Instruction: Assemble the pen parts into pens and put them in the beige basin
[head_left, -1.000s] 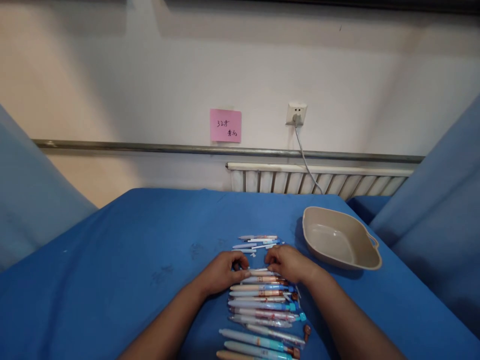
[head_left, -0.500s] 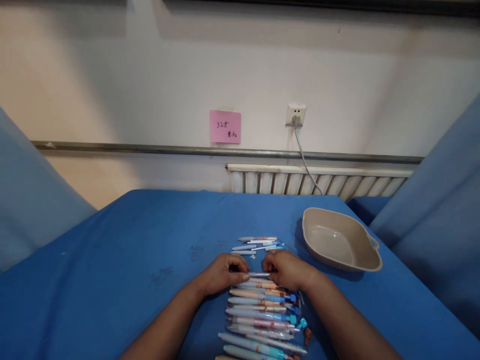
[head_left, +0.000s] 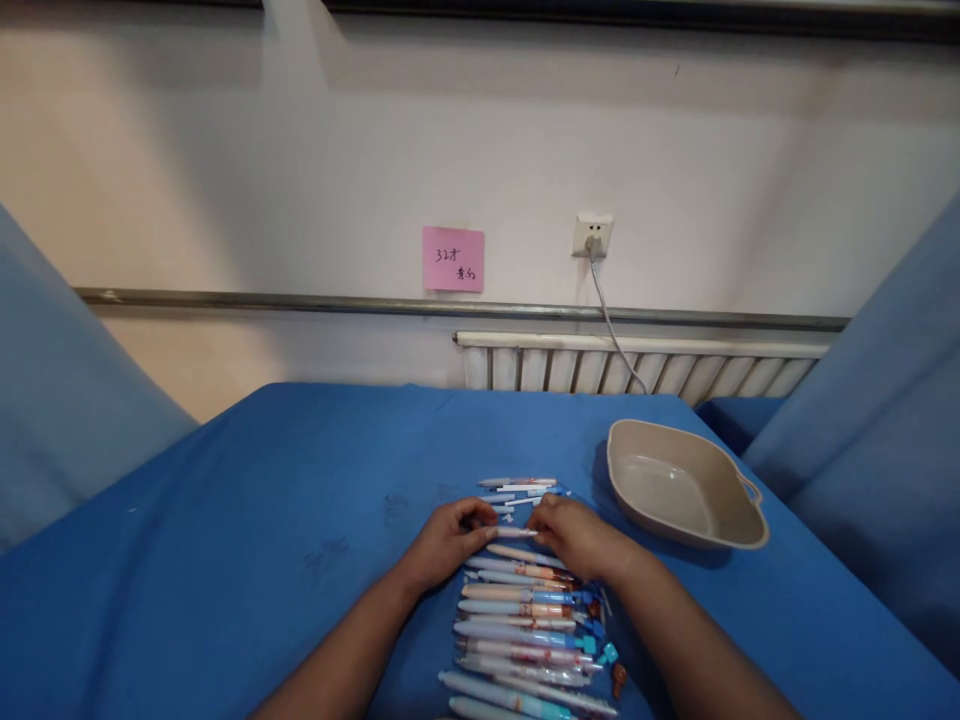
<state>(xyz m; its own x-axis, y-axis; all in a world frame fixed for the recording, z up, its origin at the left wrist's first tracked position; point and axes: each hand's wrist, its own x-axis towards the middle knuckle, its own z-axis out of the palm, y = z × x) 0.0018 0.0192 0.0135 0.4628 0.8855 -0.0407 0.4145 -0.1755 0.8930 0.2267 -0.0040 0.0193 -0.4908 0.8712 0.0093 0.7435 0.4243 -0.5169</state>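
Observation:
Between my two hands lies a short pale pen piece [head_left: 514, 532], held level just above the row of pens. My left hand [head_left: 450, 543] pinches its left end between thumb and fingers. At the other end, the fingertips of my right hand [head_left: 576, 535] close on its narrow tip. Directly below them a row of pens [head_left: 517, 607] in white, blue, peach and clear plastic lies side by side on the blue cloth. Beyond my hands is a small heap of loose pen parts [head_left: 517, 488], partly covered by my fingers.
A beige plastic basin [head_left: 675, 490] with a handle stands on the right of the blue-covered table [head_left: 225, 540]. Small blue, teal and brown pieces [head_left: 609, 653] lie by the pens' right ends. Behind are a radiator [head_left: 585, 368], a plugged-in cable [head_left: 611, 325] and a pink note [head_left: 453, 259].
Both hands have risen slightly away from the row, lifting the pale pen piece toward the loose parts. A peach-and-blue pen beneath them now shows more fully.

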